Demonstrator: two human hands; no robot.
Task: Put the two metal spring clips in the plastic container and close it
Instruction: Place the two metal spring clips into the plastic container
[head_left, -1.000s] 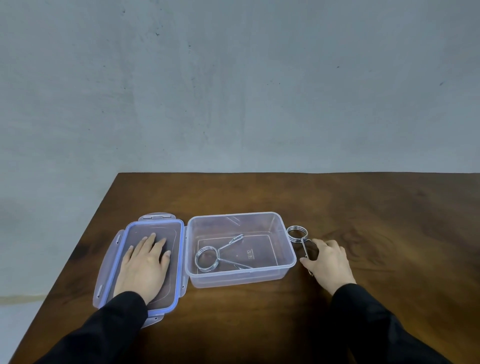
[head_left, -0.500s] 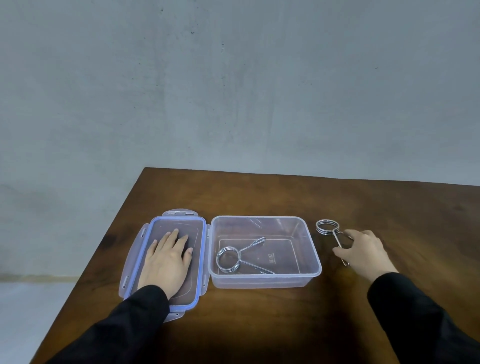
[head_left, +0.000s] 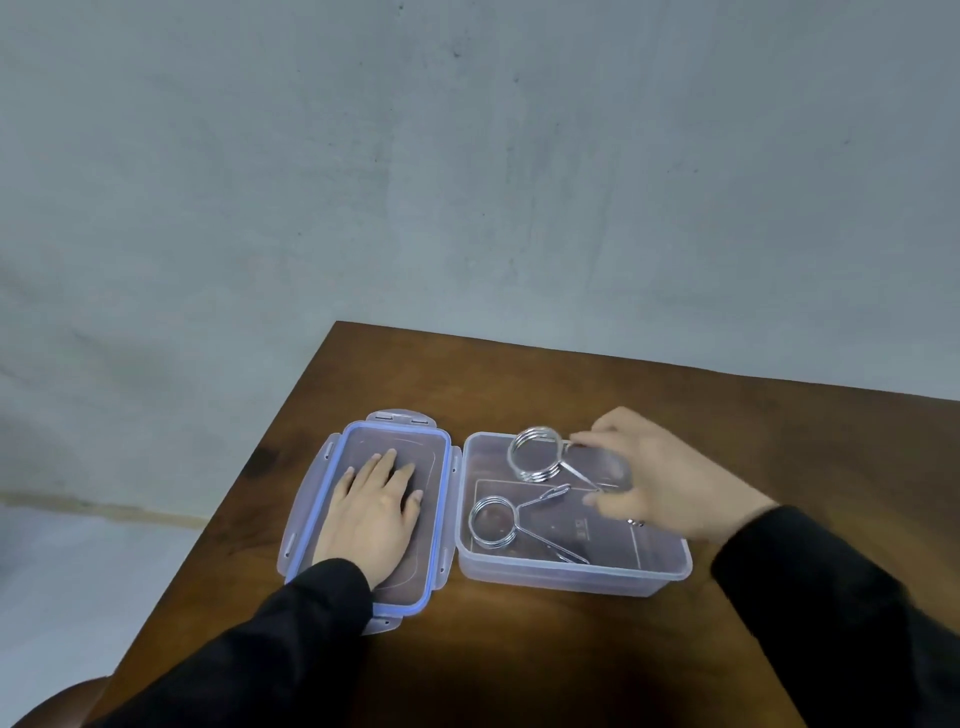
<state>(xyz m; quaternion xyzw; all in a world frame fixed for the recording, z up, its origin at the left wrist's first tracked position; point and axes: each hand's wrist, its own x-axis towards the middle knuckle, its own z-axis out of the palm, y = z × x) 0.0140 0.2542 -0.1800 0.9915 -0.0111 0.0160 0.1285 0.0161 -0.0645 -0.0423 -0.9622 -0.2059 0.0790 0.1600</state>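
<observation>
A clear plastic container (head_left: 561, 574) stands open on the wooden table. One metal spring clip (head_left: 493, 522) lies flat on its bottom, coil to the left. My right hand (head_left: 660, 478) holds the second spring clip (head_left: 537, 460) by its handles, with the coil hanging above the container's far half. To the left lies the lid (head_left: 317, 499), clear with a blue rim, inner side up. My left hand (head_left: 371, 512) rests flat on it, fingers spread.
The brown wooden table (head_left: 571, 654) ends at a left edge close to the lid and at a far edge behind the container. A grey wall rises behind it. A rounded brown object (head_left: 57, 701) shows at the bottom left corner.
My right hand has lifted the second clip off the table to the right of the container and carried it left, over the container. The left hand has stayed on the lid.
</observation>
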